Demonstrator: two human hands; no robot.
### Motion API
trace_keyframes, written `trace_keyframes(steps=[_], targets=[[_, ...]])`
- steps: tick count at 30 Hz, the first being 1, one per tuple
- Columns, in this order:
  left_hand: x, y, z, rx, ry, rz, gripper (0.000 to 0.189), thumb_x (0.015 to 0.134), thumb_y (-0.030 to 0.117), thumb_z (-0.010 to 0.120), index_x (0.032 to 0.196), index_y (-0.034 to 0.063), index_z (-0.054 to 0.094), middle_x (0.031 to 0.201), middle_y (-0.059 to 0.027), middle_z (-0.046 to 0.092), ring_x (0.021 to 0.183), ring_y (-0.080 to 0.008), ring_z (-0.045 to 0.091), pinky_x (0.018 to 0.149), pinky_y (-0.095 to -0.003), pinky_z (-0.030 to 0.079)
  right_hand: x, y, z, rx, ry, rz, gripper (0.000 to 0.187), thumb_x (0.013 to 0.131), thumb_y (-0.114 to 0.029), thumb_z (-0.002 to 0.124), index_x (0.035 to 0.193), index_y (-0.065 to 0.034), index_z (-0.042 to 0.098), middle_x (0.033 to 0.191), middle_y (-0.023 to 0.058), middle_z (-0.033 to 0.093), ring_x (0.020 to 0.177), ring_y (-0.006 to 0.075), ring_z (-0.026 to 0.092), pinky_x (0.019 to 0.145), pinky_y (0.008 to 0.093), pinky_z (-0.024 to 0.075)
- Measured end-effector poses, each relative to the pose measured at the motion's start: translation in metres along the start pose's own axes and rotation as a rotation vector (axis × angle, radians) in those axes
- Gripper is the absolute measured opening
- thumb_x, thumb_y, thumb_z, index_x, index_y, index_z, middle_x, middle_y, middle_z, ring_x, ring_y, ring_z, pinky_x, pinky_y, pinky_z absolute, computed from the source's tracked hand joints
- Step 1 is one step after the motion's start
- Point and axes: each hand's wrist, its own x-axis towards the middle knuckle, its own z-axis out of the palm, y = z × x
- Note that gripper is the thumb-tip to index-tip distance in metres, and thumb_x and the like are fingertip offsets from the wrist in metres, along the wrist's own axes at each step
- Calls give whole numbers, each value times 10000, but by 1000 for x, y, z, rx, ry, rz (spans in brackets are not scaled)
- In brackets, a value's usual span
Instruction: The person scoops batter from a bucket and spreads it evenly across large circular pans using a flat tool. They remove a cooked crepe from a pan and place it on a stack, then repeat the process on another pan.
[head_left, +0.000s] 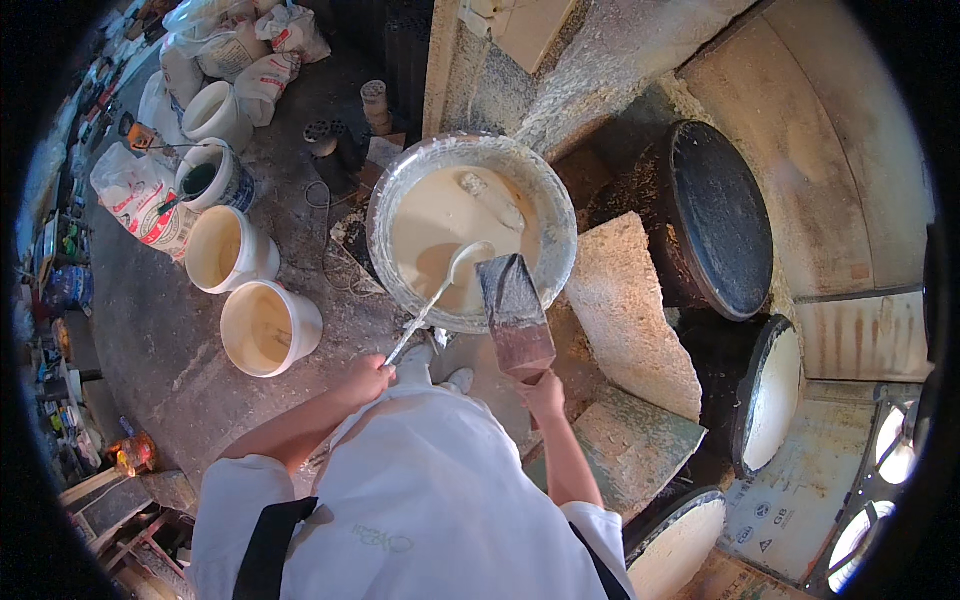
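Note:
A large round tub in front of me holds a cream-coloured liquid with a batter-like look. My left hand grips the pale, coated handle of a ladle, whose bowl end lies over the liquid. In my right hand is the handle of a wooden paddle or block. Its dark, wet-looking upper end overlaps the tub's near rim from this angle; I cannot tell whether they touch. A pale elongated object lies partly sunk in the liquid.
Left on the floor stand two white buckets, a bucket of dark liquid and printed sacks. To the right are a rough pale board, a large black disc and pale-faced rounds. A cable lies left of the tub.

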Motion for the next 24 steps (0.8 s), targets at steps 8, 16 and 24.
trace_keyframes(steps=[8,16,24], targets=[[22,4,16,342,115,289,207,855,224,535,794,28,561,730,-184,610,711,-368,596,625,-458,447,-52,43,12,-439,282,153,525,716,-397,658,1027,-20,467,843,215,649,806,374,631,692,460,492],[105,26,56,525,282,503,187,864,184,508,882,2,546,708,-223,604,717,-405,607,633,-516,460,-122,72,0,-71,677,73,527,620,-289,786,984,-80,467,796,146,652,778,364,631,650,433,491],[121,14,22,640,137,624,225,859,192,529,910,-28,540,695,-226,600,635,-385,599,578,-473,474,-134,52,27,320,783,29,432,624,-117,766,957,-50,499,730,31,597,641,120,559,614,274,461]])
